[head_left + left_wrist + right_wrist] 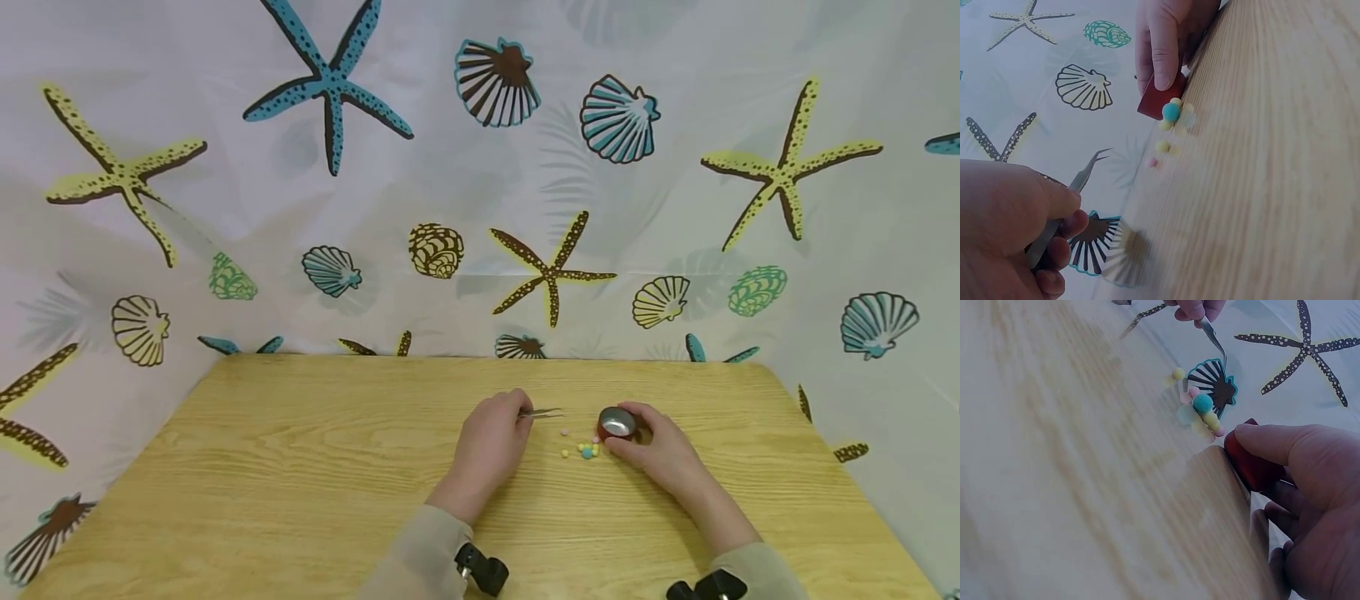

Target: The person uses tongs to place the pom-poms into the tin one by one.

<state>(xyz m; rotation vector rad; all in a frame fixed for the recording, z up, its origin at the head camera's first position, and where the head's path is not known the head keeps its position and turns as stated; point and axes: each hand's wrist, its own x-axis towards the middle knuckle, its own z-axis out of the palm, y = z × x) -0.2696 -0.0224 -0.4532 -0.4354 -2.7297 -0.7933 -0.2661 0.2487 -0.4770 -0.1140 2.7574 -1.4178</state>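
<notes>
My left hand [491,442] holds a pair of bent-tip metal tweezers [1083,178], points angled to the right and slightly apart, with nothing between them. A small cup [1252,464], red outside and shiny silver inside, is gripped by my right hand [667,454] between thumb and fingers. In the head view its mouth is visible, and I see nothing inside. Small fuzzy pom-poms lie on the table just left of the cup: a larger blue one [1202,404], several yellow ones [1163,146] and a few pink ones [564,432]. The tweezers' tips are apart from them.
The wooden table [300,467] reaches back to a white curtain [450,183] printed with starfish and shells, which also hangs along both sides. Black wrist mounts [482,570] sit on both sleeves.
</notes>
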